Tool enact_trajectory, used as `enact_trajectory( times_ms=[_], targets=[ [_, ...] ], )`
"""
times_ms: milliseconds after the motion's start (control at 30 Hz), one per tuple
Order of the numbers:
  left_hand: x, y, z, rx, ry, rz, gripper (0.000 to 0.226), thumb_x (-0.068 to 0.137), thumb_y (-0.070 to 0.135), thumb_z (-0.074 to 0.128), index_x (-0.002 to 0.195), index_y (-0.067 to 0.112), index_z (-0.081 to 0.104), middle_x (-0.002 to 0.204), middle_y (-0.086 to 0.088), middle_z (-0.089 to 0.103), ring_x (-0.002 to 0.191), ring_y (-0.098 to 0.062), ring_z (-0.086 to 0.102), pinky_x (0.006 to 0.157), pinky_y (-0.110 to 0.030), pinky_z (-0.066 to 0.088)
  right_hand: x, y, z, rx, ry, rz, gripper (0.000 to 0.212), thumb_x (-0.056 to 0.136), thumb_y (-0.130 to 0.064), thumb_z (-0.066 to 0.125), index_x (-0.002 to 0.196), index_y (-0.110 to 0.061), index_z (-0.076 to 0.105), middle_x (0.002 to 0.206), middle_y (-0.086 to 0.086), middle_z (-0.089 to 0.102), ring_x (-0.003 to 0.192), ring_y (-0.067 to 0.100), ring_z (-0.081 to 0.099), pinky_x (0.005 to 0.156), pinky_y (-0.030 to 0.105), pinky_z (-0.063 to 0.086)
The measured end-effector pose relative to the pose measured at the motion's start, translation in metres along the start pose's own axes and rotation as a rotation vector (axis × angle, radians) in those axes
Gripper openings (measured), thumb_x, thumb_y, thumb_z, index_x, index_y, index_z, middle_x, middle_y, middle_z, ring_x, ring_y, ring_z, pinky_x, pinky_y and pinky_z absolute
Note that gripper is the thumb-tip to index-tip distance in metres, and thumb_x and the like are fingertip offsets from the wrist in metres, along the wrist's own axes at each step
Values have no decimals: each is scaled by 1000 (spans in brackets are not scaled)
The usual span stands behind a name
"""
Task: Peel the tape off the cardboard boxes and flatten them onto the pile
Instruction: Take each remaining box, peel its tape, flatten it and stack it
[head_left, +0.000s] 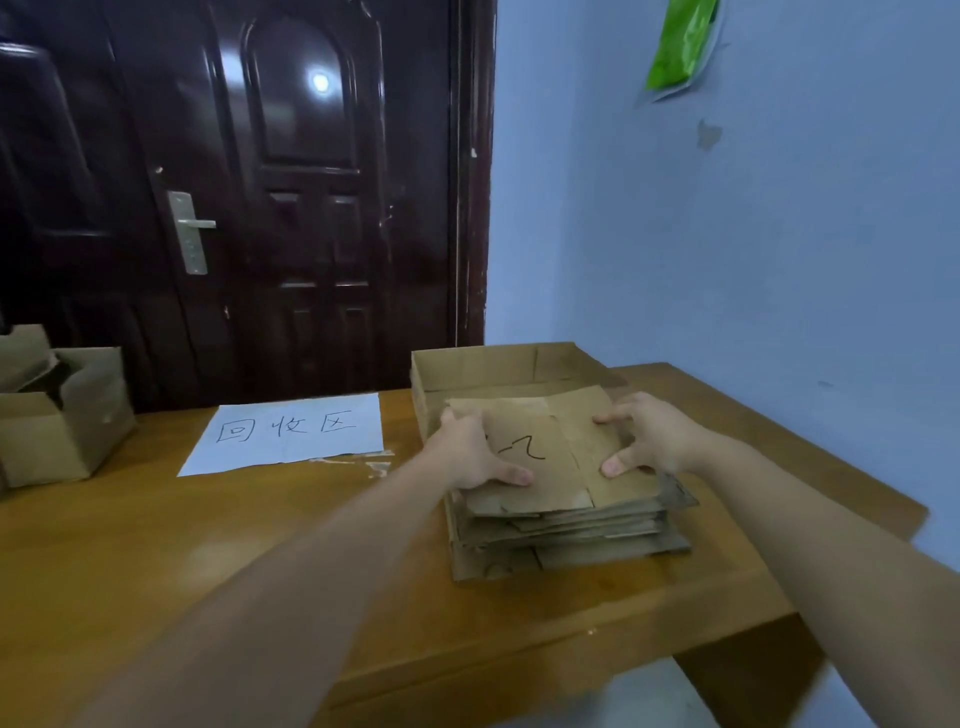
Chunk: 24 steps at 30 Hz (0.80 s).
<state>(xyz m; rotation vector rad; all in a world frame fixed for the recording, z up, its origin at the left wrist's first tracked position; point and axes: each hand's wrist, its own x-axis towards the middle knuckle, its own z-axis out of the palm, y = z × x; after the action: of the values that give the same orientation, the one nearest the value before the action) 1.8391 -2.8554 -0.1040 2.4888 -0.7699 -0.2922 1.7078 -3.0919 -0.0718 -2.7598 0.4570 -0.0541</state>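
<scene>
A pile of flattened cardboard boxes (566, 535) lies on the wooden table (208, 545), right of centre. On top lies a flattened box (561, 441) with a black pen mark. My left hand (470, 454) grips its left edge, thumb on top. My right hand (644, 436) rests on its right part with fingers spread and the thumb pressing down. Behind the pile stands an open, shallow cardboard box (483, 366).
A white paper sheet (291, 431) with handwritten characters lies left of the pile, with torn tape scraps (376, 465) at its corner. More open cardboard boxes (57, 410) stand at the table's left end. A dark door (234, 197) and a blue wall (727, 234) rise behind.
</scene>
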Motion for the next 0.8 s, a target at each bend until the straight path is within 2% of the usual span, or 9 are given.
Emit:
enact_trajectory(
  times_ms=[100, 133, 233, 333, 433, 500, 633, 700, 800],
  targets=[
    [2, -5, 13, 73, -31, -21, 110, 59, 77, 82, 145, 20, 44, 143, -6, 40, 117, -27, 53, 70, -30, 53, 6, 10, 18, -1, -46, -3, 79, 73, -38, 90, 144, -25, 56, 151, 3, 36, 141, 29, 37, 117, 40, 29],
    [2, -7, 16, 128, -48, -25, 105, 60, 80, 79, 140, 19, 50, 139, -6, 43, 112, -26, 55, 70, -31, 54, 8, 13, 25, -21, -83, -8, 76, 77, -37, 87, 145, -25, 55, 155, 2, 33, 143, 29, 34, 118, 41, 27],
    [2, -6, 20, 327, -89, -32, 99, 61, 93, 65, 126, 19, 60, 129, -6, 55, 105, -27, 59, 90, -44, 55, 10, 19, 38, -148, -192, -11, 69, 91, -39, 74, 153, -27, 45, 163, -5, 28, 144, 30, 26, 120, 46, 23],
    [1, -2, 17, 548, -101, -33, 102, 62, 101, 50, 122, 19, 64, 116, -3, 64, 104, -26, 60, 91, -44, 53, 11, 10, 36, -225, -255, 17, 70, 95, -37, 69, 157, -25, 38, 164, -2, 31, 147, 31, 29, 121, 47, 26],
    [-1, 4, 16, 664, -73, 58, 96, 74, 94, 47, 129, 17, 65, 130, -7, 59, 123, -31, 49, 102, -46, 45, 14, -7, 35, -330, -285, 39, 65, 95, -31, 70, 154, -18, 43, 152, 12, 47, 137, 35, 46, 114, 47, 39],
    [-1, 5, 20, 609, -92, 175, 83, 88, 78, 52, 142, 16, 56, 146, -9, 49, 135, -32, 43, 112, -48, 38, 13, -14, 34, -336, -315, 15, 67, 97, -29, 68, 157, -25, 37, 153, 11, 47, 137, 34, 46, 113, 47, 39],
    [-3, 3, 28, 455, -226, 223, 73, 103, 55, 48, 163, 22, 22, 171, -7, 16, 155, -29, 19, 125, -46, 22, 5, -22, 38, -207, -391, 1, 87, 93, -65, 57, 162, -33, 15, 166, 3, 27, 148, 28, 32, 120, 44, 30],
    [-6, 3, 29, 485, -227, 221, 72, 105, 55, 42, 164, 22, 19, 172, -7, 10, 157, -28, 13, 126, -47, 19, 2, -25, 45, -248, -379, 25, 97, 87, -78, 52, 163, -35, 10, 168, 8, 18, 150, 31, 27, 121, 48, 28],
    [-11, 8, 26, 522, -238, 227, 69, 106, 53, 40, 163, 19, 22, 170, -10, 14, 155, -29, 17, 125, -47, 22, -2, -26, 51, -258, -351, 48, 100, 84, -82, 51, 162, -38, 8, 169, 12, 8, 153, 35, 20, 122, 51, 24]
  ],
)
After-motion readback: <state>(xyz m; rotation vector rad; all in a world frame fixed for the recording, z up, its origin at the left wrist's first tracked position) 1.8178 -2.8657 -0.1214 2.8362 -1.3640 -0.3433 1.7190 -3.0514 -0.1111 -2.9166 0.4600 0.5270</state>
